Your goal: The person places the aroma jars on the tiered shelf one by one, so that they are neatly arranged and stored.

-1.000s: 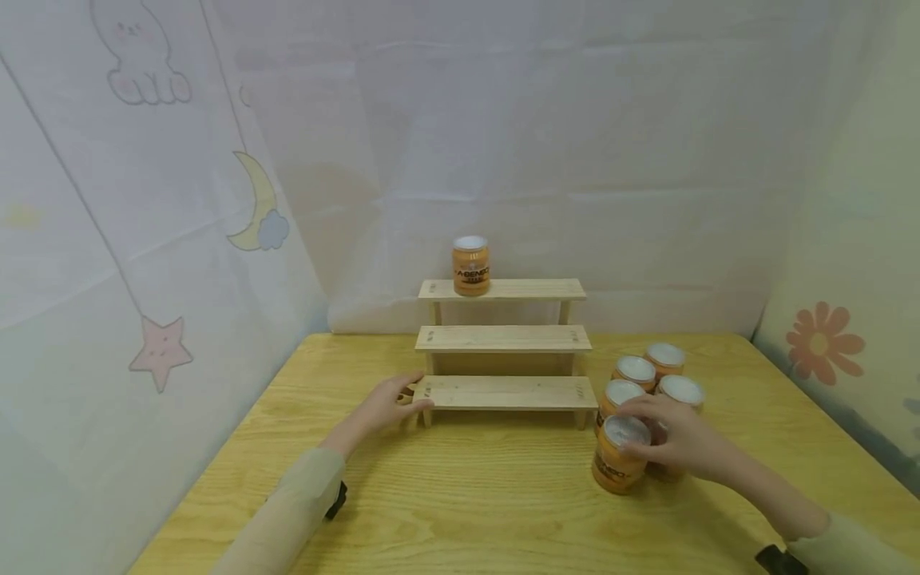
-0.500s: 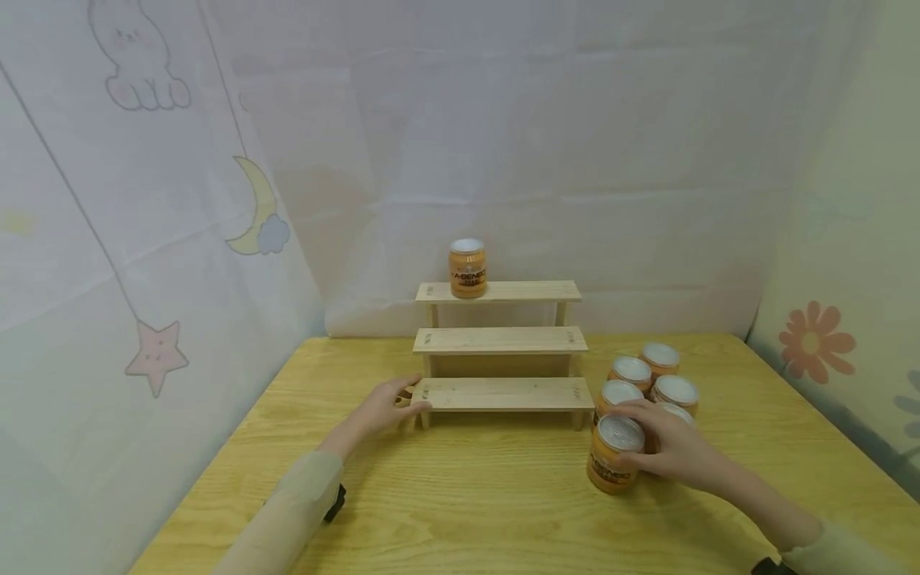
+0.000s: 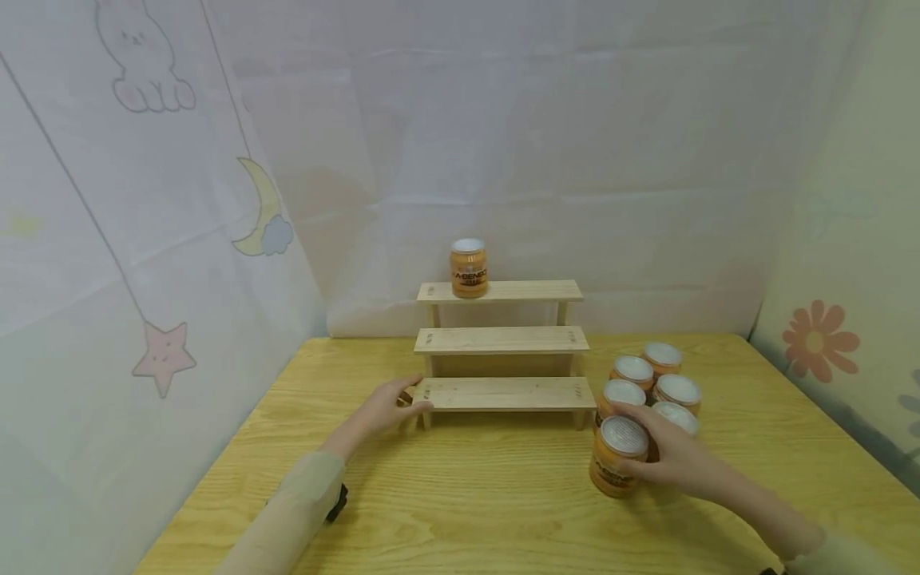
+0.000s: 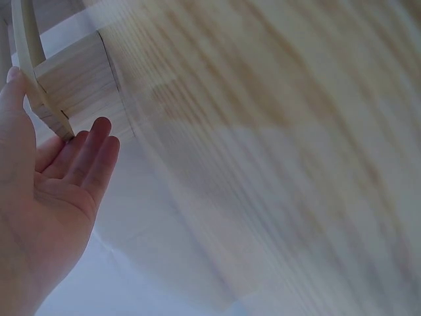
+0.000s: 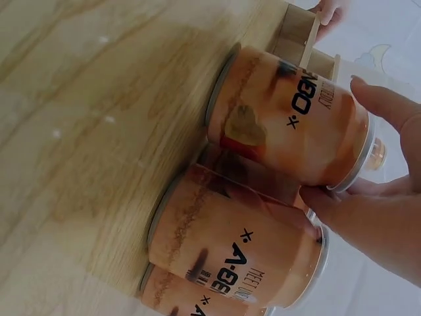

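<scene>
At the right of the head view my right hand (image 3: 679, 454) grips an orange can (image 3: 609, 473) with a silver lid, thumb on the near side and fingers round the far side. The right wrist view shows that can (image 5: 276, 125) upright, its base close to the table. My left hand (image 3: 382, 409) holds the left end of the lowest board of a three-tier wooden shelf (image 3: 503, 393). In the left wrist view, thumb and fingers lie on opposite sides of the board's end (image 4: 52, 115). Another orange can (image 3: 469, 276) stands on the top tier, left of centre.
Several more orange cans (image 3: 633, 370) stand grouped behind and beside the gripped one, right of the shelf. All this rests on a wooden table (image 3: 460, 503). Pale printed cloth (image 3: 575, 144) hangs at the back and sides.
My right hand has settled lower round the front can, uncovering a lid behind it. The left hand stays at the shelf end. The head view shifts slightly.
</scene>
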The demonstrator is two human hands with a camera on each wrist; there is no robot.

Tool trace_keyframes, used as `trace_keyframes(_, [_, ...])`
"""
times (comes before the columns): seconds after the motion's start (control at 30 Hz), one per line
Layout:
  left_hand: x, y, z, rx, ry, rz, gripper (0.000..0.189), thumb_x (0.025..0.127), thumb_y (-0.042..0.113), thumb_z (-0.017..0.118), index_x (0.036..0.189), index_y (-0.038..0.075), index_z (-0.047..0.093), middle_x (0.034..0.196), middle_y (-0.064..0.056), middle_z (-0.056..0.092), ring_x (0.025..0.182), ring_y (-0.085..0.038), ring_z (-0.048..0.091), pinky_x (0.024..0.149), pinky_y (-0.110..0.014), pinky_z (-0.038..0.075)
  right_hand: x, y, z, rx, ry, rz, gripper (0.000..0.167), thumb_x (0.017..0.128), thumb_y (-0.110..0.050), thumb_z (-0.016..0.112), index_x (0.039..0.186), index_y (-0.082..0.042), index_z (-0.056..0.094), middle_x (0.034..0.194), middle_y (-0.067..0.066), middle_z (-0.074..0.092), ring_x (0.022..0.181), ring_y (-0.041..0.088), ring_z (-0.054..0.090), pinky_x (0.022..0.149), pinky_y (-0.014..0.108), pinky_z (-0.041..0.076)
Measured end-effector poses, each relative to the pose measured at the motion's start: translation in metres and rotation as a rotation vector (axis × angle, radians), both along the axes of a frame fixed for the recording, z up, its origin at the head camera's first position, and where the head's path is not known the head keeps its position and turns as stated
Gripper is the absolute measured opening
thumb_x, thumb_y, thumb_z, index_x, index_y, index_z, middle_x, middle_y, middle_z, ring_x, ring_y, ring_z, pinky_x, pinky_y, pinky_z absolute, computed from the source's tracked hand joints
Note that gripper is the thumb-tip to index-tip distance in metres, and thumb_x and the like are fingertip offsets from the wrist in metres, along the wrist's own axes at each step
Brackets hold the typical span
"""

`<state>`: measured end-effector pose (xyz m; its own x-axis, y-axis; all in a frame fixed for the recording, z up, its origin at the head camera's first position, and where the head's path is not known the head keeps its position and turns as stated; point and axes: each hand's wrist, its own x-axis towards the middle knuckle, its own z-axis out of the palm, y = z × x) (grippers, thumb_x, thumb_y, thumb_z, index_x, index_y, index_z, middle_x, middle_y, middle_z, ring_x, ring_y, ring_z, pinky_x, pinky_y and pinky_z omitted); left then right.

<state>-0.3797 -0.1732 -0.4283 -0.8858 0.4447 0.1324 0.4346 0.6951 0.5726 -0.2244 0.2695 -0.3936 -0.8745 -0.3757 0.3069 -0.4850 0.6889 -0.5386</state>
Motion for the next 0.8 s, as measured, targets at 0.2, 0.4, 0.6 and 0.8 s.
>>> trace_keyframes(0.2, [0.001, 0.0, 0.0, 0.002, 0.003, 0.006, 0.074, 0.086, 0.05, 0.062, 0.144, 0.01, 0.039, 0.14, -0.011, 0.047, 0.107, -0.025, 0.059, 0.088, -0.04, 0.052, 0.004, -0.004, -0.001, -0.016, 0.041, -0.032, 0.07, 0.076, -0.035, 0.078, 0.129, 0.001, 0.049, 0.126, 0.018, 0.055, 0.105, 0.033, 0.059, 0.076, 0.032, 0.053])
trace_keyframes(0.4, [0.002, 0.0, -0.001, 0.01, -0.004, 0.006, 0.072, 0.087, 0.047, 0.063, 0.144, 0.009, 0.039, 0.141, -0.011, 0.047, 0.108, -0.026, 0.058, 0.089, -0.041, 0.052, 0.008, -0.006, -0.005, -0.005, 0.084, -0.045, 0.073, 0.074, -0.034, 0.079, 0.13, 0.002, 0.049, 0.126, 0.019, 0.055, 0.107, 0.036, 0.057, 0.078, 0.036, 0.054])
trace_keyframes(0.6, [0.002, 0.0, -0.002, 0.014, 0.001, 0.012, 0.071, 0.087, 0.046, 0.063, 0.144, 0.01, 0.039, 0.141, -0.011, 0.047, 0.108, -0.026, 0.058, 0.089, -0.041, 0.052, 0.009, -0.009, -0.009, 0.012, 0.113, -0.084, 0.079, 0.07, -0.039, 0.081, 0.129, 0.003, 0.049, 0.125, 0.02, 0.055, 0.108, 0.038, 0.056, 0.08, 0.045, 0.053])
trace_keyframes(0.8, [0.002, 0.0, -0.003, 0.01, -0.003, 0.015, 0.072, 0.087, 0.046, 0.063, 0.144, 0.01, 0.039, 0.141, -0.011, 0.047, 0.108, -0.026, 0.058, 0.089, -0.041, 0.052, 0.008, -0.01, -0.013, -0.002, 0.092, -0.064, 0.079, 0.069, -0.043, 0.08, 0.131, -0.004, 0.05, 0.127, 0.014, 0.056, 0.108, 0.033, 0.058, 0.08, 0.037, 0.053])
